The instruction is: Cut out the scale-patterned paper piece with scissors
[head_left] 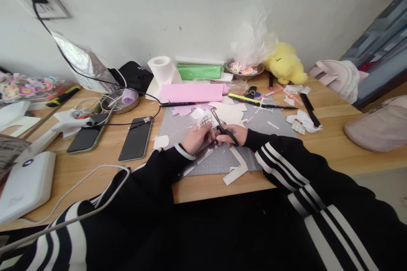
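Observation:
Over the grey cutting mat (197, 165), my left hand (197, 136) is closed on a small piece of white paper (207, 119) with black outlined shapes. My right hand (233, 134) grips a pair of black-handled scissors (227, 134). The scissor blades point up and away, close beside the right edge of the paper; whether they touch it I cannot tell. Around both hands lie paper scraps, among them a cream sheet (230, 112) behind them and an L-shaped white strip (237, 167) in front. My left fingertips are partly hidden.
Two phones (136, 139) lie left of the mat, near a metal bowl (122, 103) and cables. Behind stand a paper roll (163, 70), a pink folded sheet (193, 92), a green pack (199, 71) and a yellow plush toy (286, 65). A black comb (309, 108) lies right.

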### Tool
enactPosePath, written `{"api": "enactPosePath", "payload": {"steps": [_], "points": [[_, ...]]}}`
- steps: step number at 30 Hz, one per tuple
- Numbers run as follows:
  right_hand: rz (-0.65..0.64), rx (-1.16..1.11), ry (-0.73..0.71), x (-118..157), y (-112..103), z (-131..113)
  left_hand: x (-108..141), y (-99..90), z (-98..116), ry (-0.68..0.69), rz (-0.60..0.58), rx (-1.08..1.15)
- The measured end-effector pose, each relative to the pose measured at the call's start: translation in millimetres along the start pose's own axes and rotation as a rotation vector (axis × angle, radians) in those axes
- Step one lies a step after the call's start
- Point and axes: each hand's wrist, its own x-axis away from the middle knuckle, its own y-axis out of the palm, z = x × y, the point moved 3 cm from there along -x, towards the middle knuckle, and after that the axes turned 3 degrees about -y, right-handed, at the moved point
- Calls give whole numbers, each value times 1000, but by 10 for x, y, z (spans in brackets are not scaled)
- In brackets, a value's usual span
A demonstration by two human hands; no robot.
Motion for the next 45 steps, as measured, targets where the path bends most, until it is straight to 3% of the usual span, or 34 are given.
{"api": "enactPosePath", "payload": {"steps": [26, 45], "points": [[48, 10, -35, 83, 25, -72, 6, 12, 33, -45, 52, -79], [98, 33, -28, 76, 34, -76, -1, 2, -15, -24, 23, -119]]}}
